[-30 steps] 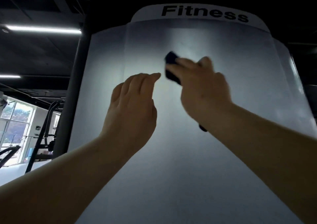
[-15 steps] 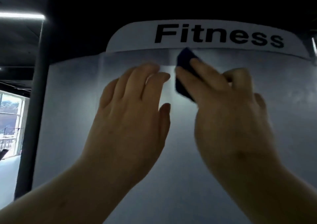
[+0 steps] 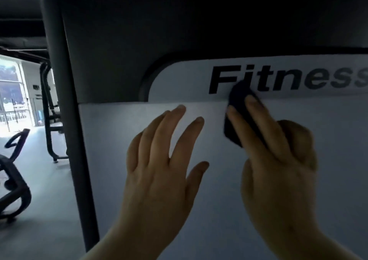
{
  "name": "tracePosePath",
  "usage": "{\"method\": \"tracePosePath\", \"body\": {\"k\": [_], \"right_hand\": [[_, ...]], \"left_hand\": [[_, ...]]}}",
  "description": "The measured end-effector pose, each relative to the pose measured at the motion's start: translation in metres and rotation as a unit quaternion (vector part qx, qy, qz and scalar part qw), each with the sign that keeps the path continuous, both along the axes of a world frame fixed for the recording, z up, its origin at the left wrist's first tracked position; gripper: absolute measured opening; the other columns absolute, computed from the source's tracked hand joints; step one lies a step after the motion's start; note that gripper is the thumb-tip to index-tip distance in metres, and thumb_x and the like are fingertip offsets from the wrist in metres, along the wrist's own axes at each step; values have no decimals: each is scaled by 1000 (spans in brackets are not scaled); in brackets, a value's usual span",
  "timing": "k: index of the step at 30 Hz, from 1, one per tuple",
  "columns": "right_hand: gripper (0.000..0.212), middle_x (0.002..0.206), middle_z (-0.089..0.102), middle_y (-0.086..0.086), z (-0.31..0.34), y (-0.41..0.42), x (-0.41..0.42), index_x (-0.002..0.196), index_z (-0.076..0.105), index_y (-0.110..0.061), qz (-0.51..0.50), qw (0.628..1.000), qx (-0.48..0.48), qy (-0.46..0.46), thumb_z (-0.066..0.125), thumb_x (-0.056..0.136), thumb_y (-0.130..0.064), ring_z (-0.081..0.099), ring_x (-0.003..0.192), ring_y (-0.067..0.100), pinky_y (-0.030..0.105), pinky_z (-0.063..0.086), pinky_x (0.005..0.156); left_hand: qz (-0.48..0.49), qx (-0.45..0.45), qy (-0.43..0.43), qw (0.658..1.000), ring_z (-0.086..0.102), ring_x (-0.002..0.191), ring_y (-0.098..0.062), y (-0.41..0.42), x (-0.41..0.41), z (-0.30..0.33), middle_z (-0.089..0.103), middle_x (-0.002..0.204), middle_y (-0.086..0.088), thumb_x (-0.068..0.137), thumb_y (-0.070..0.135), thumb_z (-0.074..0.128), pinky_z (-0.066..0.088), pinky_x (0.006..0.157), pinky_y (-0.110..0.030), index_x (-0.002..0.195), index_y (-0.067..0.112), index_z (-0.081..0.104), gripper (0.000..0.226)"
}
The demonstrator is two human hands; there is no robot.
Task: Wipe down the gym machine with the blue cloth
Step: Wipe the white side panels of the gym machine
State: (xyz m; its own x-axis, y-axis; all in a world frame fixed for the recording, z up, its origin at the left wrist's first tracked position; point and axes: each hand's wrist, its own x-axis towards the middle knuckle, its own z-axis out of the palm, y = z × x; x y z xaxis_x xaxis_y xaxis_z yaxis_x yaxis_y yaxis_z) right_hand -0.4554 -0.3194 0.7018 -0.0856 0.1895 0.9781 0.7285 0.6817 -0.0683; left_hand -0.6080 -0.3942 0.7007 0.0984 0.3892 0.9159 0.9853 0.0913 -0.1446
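Observation:
The gym machine's pale grey front panel [image 3: 111, 140] fills most of the view, with a white strip on top lettered "Fitness" [image 3: 288, 80]. My right hand [image 3: 278, 172] presses the dark blue cloth [image 3: 237, 100] flat against the panel, and the cloth's top corner overlaps the lettering. The hand hides most of the cloth. To its left, my left hand [image 3: 161, 166] lies open on the panel with fingers spread and nothing in it.
A dark upright post [image 3: 65, 100] of the machine frame runs along the panel's left edge. Beyond it stand other black gym machines [image 3: 14, 180] on a pale floor, with bright windows [image 3: 12, 92] at the far left.
The view has come closer and swung to the right. My right hand has slid the cloth up onto the "Fitness" strip. My left hand's fingers have spread wider on the panel.

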Motion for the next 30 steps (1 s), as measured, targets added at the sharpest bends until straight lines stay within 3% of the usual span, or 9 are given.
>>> {"method": "tracePosePath", "body": {"k": [4,9,13,17,19,21,25,28,30], "right_hand": [[64,154,38,-9,13,-11,-13,146,43,-27,8,995,30,-98,39,84,-10,41,112,28,43,37,83],[64,155,36,-3,33,-15,-8,146,42,-24,-4,999,-33,-33,33,84,-9,40,115,34,49,41,85],[60,153,41,-2,38,-32,-40,145,42,-24,-2,987,20,-159,31,88,-16,40,114,29,46,46,83],[60,153,41,0,64,-30,-41,147,43,-23,-30,985,17,-166,34,88,-14,38,113,29,45,46,84],[65,154,39,1,65,-33,-47,148,40,-22,-39,985,9,-165,47,84,-15,39,112,30,47,47,85],[70,153,40,0,60,-39,-59,147,41,-24,-30,974,37,-221,56,79,-18,41,113,30,47,49,87],[70,150,45,-3,82,-39,-57,143,49,-25,-19,972,32,-231,58,74,-19,41,109,26,43,50,80],[75,154,40,0,90,-42,-40,146,46,-23,-18,985,-43,-164,55,72,-13,40,109,29,47,49,81],[76,154,39,0,79,-46,-37,147,44,-23,-11,983,-52,-177,52,72,-11,39,108,29,47,50,82]], "left_hand": [[-28,2,-74,997,27,143,-22,-4,-1,8,28,156,-6,90,48,56,18,117,-34,147,16,34,69],[-34,1,-119,992,27,143,-26,-11,-2,14,30,154,-9,88,44,66,24,116,-40,142,17,42,65],[-58,3,-201,978,36,139,-23,-20,-11,26,40,147,-8,87,29,67,32,115,-40,143,11,39,65],[-31,-32,-237,971,38,137,-17,-32,-18,45,42,146,-3,87,15,66,28,115,-28,143,14,41,61],[-27,-36,-261,964,39,135,-15,-37,-19,52,45,142,0,88,16,62,22,112,-18,142,16,43,57],[-34,-34,-282,958,41,133,-14,-42,-19,57,47,141,0,90,16,58,24,109,-12,142,17,41,55],[-15,-56,-244,968,42,134,-19,-49,-19,63,42,147,-3,91,11,60,41,107,-33,148,19,32,65],[13,-103,-200,974,37,135,-24,-52,-10,67,33,150,-8,90,15,61,40,105,-37,151,21,28,69],[30,-125,-189,974,38,135,-27,-53,-5,70,28,151,-8,90,16,61,43,103,-38,152,20,28,70]]}}
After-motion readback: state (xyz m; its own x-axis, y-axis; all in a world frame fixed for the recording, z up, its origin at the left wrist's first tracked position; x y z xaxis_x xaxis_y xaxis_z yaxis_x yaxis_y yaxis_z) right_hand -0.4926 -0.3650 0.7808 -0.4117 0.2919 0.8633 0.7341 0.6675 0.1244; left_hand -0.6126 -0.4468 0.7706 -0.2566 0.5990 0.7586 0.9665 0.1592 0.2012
